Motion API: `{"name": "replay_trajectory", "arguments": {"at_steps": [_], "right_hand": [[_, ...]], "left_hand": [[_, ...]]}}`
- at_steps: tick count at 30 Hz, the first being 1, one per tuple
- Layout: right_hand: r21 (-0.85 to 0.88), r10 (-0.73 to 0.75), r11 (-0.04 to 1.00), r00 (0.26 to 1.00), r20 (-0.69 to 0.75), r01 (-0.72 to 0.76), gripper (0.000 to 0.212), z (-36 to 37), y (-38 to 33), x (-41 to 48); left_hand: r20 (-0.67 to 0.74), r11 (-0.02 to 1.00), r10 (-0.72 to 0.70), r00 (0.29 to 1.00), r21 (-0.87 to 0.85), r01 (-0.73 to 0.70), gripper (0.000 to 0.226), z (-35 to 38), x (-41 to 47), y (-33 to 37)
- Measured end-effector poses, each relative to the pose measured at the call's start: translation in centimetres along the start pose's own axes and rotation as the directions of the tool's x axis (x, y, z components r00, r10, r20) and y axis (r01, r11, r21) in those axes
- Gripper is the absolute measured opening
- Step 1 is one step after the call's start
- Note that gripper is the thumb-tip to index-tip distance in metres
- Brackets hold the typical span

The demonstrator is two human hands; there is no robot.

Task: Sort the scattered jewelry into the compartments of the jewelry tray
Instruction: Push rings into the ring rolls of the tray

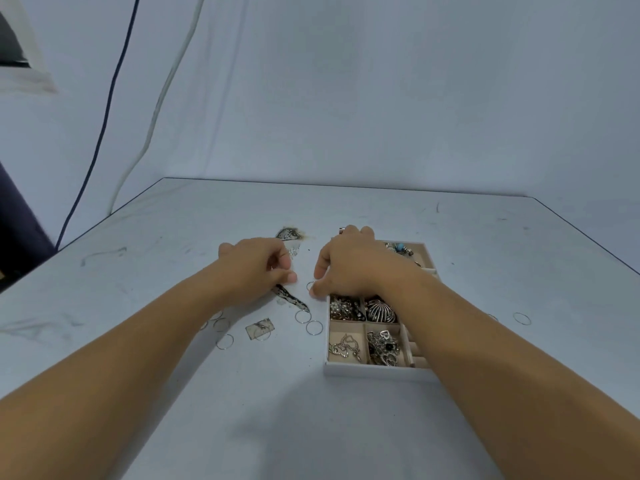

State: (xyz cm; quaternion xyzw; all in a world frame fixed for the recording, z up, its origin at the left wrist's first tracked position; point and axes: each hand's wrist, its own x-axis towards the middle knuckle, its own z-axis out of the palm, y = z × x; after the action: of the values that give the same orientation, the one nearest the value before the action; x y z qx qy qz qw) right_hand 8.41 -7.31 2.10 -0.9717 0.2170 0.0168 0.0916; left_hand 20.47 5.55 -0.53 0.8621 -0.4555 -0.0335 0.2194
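L hand [258, 263] centre frame, fingers curled over end of speckled leaf pendant [292, 300]; gripping or just pinning it, can't tell. R hand [349, 265] pinches thin wire ring [310, 286] flat on table [485, 237], just left of jewelry tray [374, 370]; fingertip pinch prob. because ring's so flat. Loose rings [314, 328] wait below.

I see a scuffed white table [467, 237] before me, a white sheet [381, 98] behind it, and a dark cable [104, 116] beside a white cable [165, 81] hanging at left.
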Motion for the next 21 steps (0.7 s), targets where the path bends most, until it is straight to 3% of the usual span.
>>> {"name": "replay_trajectory", "arguments": {"at_steps": [4, 8, 11, 14, 21], "right_hand": [[-0.007, 0.074, 0.997, 0.996, 0.053, -0.074, 0.048, 0.3, -0.4, 1.3], [-0.019, 0.099, 0.995, 0.987, 0.127, -0.097, 0.053, 0.3, -0.3, 2.1], [0.021, 0.080, 0.996, 0.985, 0.151, -0.084, 0.038, -0.1, -0.3, 1.5], [0.075, 0.031, 0.996, 0.993, 0.118, -0.040, 0.016, -0.3, -0.2, 0.6], [0.204, -0.061, 0.977, 0.998, -0.013, 0.062, 0.015, -0.4, 0.7, -0.9]], "left_hand": [[-0.160, 0.983, 0.021, 0.987, -0.175, -0.050, 0.019, -1.0, -1.8, -0.7], [-0.195, 0.973, 0.013, 0.981, -0.224, -0.058, 0.013, -1.8, -3.3, -1.2], [-0.210, 0.969, -0.005, 0.978, -0.243, -0.047, 0.012, -1.8, -4.1, -1.6], [-0.226, 0.960, -0.033, 0.974, -0.277, -0.032, 0.011, -1.5, -4.6, -1.7], [-0.229, 0.946, -0.022, 0.973, -0.321, -0.054, 0.008, -1.4, -5.0, -0.5]]}}
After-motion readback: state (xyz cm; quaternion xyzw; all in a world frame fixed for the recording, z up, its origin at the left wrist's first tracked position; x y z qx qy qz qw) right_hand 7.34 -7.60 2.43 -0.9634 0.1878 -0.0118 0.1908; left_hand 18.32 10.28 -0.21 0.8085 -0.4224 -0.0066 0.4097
